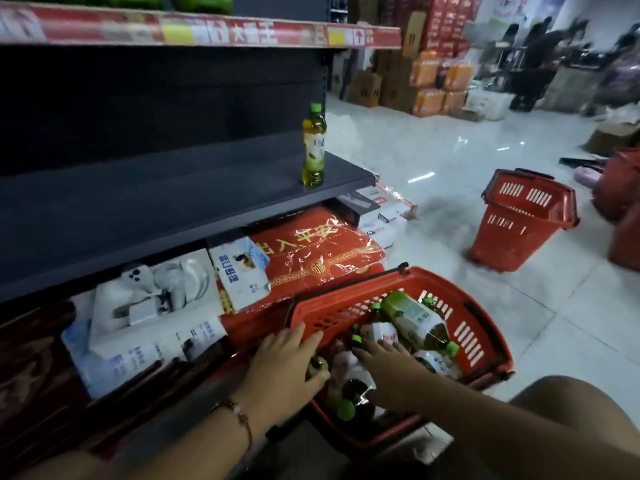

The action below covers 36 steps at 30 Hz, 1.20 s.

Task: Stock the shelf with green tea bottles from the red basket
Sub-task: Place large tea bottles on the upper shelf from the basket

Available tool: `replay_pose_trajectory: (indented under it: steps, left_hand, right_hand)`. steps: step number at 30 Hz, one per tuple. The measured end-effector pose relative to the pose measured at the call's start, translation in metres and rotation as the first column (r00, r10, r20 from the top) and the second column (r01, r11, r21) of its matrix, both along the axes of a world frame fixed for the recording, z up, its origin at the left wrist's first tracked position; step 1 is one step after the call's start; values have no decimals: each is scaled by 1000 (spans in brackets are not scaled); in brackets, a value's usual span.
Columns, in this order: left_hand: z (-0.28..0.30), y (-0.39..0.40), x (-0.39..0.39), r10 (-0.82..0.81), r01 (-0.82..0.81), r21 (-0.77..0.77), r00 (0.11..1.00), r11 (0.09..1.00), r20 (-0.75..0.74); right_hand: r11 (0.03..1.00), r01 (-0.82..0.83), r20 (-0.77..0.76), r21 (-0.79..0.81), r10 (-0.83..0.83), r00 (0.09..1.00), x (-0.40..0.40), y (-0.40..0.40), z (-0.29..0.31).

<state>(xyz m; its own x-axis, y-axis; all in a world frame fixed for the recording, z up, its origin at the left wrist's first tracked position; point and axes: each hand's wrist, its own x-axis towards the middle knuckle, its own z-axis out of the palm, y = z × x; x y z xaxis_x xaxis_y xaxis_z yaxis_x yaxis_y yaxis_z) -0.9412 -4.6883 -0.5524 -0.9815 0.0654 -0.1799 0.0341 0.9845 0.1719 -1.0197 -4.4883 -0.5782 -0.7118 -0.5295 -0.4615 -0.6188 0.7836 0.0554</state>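
Observation:
One green tea bottle (314, 147) with a green cap stands upright near the right end of the dark shelf (156, 202). The red basket (485, 327) sits on the floor below, holding several green tea bottles (412, 317) lying on their sides. Both my hands are in the basket. My left hand (287, 362) reaches over the near-left rim, and its thumb and fingers close round the top of a bottle (317, 364). My right hand (388, 367) lies with straight fingers on the bottles in the middle of the basket.
A second red basket (526, 216) stands on the white tiled floor to the right. Below the shelf, boxed goods (156, 306) and a red wrapped mat (311, 251) jut out beside the basket. Cartons (398, 88) and people are at the back.

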Motion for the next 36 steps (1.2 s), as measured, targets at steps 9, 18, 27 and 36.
replay_pose_trajectory:
  steps: [9,18,27,36]
  left_hand:
    - [-31,24,-15,-99,100,-28,994,995,45]
    - [-45,8,-24,-89,89,-4,993,996,73]
    - [-43,-11,-29,-43,41,65,998,997,35]
    - [-24,-11,-21,-7,-48,490,994,870,111]
  right_hand:
    - [998,-61,96,-5,61,994,-16,15,-44]
    - [988,-153,181,-2,150,972,-43,-7,-57]
    - [913,221,138,-344,-183,973,-39,-6,-43]
    - [107,745,684,-658,-327,652,-42,-3,22]
